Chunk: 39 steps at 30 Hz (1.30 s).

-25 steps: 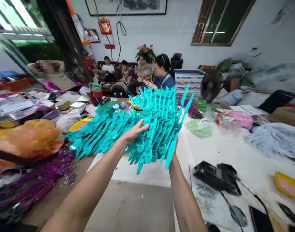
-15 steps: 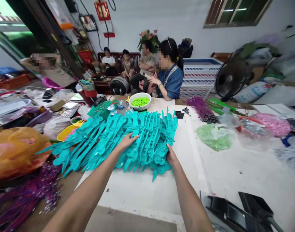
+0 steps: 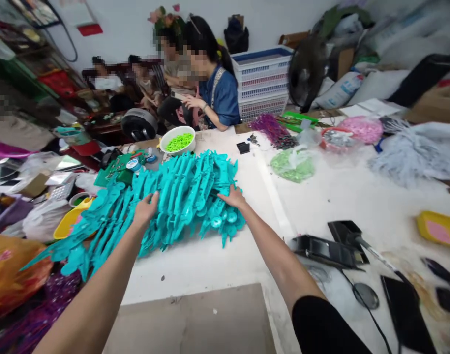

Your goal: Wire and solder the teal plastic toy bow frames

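A long row of flat teal plastic pieces [image 3: 176, 196] lies across the white table covering, many leaning on each other like a fanned stack. My left hand [image 3: 146, 207] is closed on pieces near the middle of the row, thumb upward, with most of its fingers hidden. At the row's right end my right hand [image 3: 234, 197] grips some pieces, its thumb stretched over them toward the left. Round discs show on several pieces below that hand. Just behind the row stands a white bowl [image 3: 162, 143] of bright green small parts.
A bag of pale green parts [image 3: 293, 164] and purple cords [image 3: 271, 130] lie right of the row. Black devices [image 3: 324, 250] rest near my right forearm. An orange bag [image 3: 14, 275] and yellow tray [image 3: 72, 220] flank the left end. A person in blue [image 3: 223, 96] sits across the table.
The view has swung right and down. My left hand has shifted left along the row; my right hand has moved from the row's right side up onto its top.
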### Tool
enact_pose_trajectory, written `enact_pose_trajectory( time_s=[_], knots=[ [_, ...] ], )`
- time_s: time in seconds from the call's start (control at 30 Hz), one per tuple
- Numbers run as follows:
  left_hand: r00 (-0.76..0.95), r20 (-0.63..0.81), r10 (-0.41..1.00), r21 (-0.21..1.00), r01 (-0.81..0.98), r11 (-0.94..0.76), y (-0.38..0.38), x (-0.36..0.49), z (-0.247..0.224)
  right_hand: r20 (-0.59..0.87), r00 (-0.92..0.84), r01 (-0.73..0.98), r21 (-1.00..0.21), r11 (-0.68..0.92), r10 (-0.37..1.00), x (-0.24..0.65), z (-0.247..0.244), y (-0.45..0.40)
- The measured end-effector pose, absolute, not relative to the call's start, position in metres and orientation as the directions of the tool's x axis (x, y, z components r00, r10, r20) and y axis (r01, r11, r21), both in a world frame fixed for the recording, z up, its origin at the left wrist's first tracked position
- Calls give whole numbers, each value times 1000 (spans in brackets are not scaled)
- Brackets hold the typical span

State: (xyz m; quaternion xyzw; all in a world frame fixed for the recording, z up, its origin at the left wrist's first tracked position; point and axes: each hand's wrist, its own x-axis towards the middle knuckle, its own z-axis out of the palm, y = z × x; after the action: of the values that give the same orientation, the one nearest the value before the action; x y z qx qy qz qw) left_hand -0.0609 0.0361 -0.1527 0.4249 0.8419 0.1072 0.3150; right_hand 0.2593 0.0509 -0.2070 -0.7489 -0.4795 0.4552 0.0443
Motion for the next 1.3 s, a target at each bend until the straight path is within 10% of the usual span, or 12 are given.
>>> enact_pose_trajectory(
  time_s=[0.23, 0.4, 0.53, 0.83, 1.0, 1.17, 1.3],
  knots=[
    [-432, -94, 897, 652, 654, 383, -87, -31, -72, -478, 188, 566, -661, -492, 858, 245, -122, -83],
    [124, -638, 760, 725, 429, 539, -289, 59, -30, -537, 345, 438, -633, -638, 770, 261, -36, -367],
    [502, -757, 418, 639, 433, 636, -416, 85, -14, -566, 676, 263, -414, -871, 473, 275, 37, -561],
    [-88, -897, 434, 426, 96, 900, -452, 118, -24, -399, 908, 48, -209, -977, 130, 334, 122, -771],
    [-346, -903, 254, 352, -258, 900, -410, 79, -49, -588, 735, 100, -397, -912, 337, 374, 68, -683],
    [-260, -958, 122, 254, -571, 781, -328, 2, -79, -646, 418, 234, -603, -763, 639, 344, 12, -467],
    [-157, -978, 136, 208, -721, 661, -243, -30, -123, -771, 306, 44, -574, -818, 558, 297, -54, -312]
  ],
)
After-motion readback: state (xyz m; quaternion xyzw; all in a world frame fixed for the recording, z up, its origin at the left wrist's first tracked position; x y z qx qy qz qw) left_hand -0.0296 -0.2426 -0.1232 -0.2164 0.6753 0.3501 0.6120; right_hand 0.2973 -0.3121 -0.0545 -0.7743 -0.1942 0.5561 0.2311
